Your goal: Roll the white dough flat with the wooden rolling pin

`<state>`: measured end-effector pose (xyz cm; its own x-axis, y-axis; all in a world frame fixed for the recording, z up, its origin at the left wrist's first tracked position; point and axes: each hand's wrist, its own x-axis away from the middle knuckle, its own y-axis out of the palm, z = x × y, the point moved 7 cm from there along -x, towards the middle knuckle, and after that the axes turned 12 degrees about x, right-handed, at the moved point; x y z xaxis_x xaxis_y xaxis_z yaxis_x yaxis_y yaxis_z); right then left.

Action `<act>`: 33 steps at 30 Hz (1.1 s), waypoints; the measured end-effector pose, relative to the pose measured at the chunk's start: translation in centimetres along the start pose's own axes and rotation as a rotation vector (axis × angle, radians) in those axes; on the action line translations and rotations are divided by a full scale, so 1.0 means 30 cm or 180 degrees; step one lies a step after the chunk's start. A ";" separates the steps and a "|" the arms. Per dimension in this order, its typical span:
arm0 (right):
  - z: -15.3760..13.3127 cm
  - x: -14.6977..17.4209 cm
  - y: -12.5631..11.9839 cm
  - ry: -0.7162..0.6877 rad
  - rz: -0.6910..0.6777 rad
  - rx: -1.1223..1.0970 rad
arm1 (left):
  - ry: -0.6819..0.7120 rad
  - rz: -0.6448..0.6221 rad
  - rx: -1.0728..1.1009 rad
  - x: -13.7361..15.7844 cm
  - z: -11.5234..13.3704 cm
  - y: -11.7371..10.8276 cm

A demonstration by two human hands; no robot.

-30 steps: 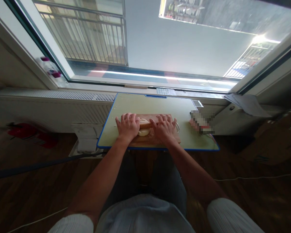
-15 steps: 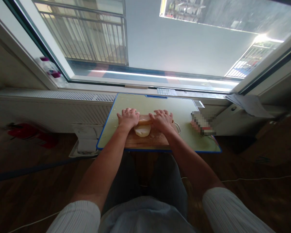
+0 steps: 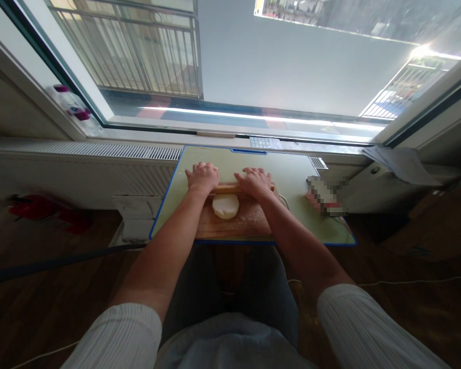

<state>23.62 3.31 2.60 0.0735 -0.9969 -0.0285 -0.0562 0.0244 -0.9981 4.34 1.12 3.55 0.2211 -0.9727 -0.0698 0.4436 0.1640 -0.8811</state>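
Note:
A wooden rolling pin (image 3: 227,189) lies crosswise near the far side of a wooden cutting board (image 3: 234,228). My left hand (image 3: 203,177) rests over its left end, fingers curled forward. Over the right end lies my right hand (image 3: 255,180), its fingers bent and slightly apart; the tip of the pin shows beside it. Just on my side of the pin is a pale, flattened round of dough (image 3: 226,206). Whitish flour marks the board to the right of the dough. My palms hide the undersides of both grips.
The board lies on a pale green, blue-edged table (image 3: 295,174) below a window. A blurred-out package (image 3: 325,197) is on its right side. A metal handle (image 3: 284,201) sticks out at the board's right. Left stand a radiator (image 3: 100,174) and a red fire extinguisher (image 3: 42,210).
Both hands have pushed the rolling pin slightly away from me, off the dough's far part, so more of the dough shows. The view has shifted a little.

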 end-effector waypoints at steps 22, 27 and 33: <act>0.001 0.206 -0.024 -0.0185 0.0503 0.0435 | 0.0181 -0.0206 -0.0095 0.117 0.008 0.001; -0.002 0.254 -0.035 -0.0202 0.0643 0.0423 | 0.0256 -0.0119 -0.0117 0.150 0.001 0.004; 0.008 0.298 -0.030 -0.0226 0.0710 0.0309 | 0.0395 0.0070 -0.0152 0.203 0.009 -0.006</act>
<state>24.57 -5.60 3.22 0.1401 -0.9583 -0.2490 0.0169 0.2538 -0.9671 5.84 -4.80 3.41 0.1200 -0.9823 -0.1441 0.3974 0.1806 -0.8997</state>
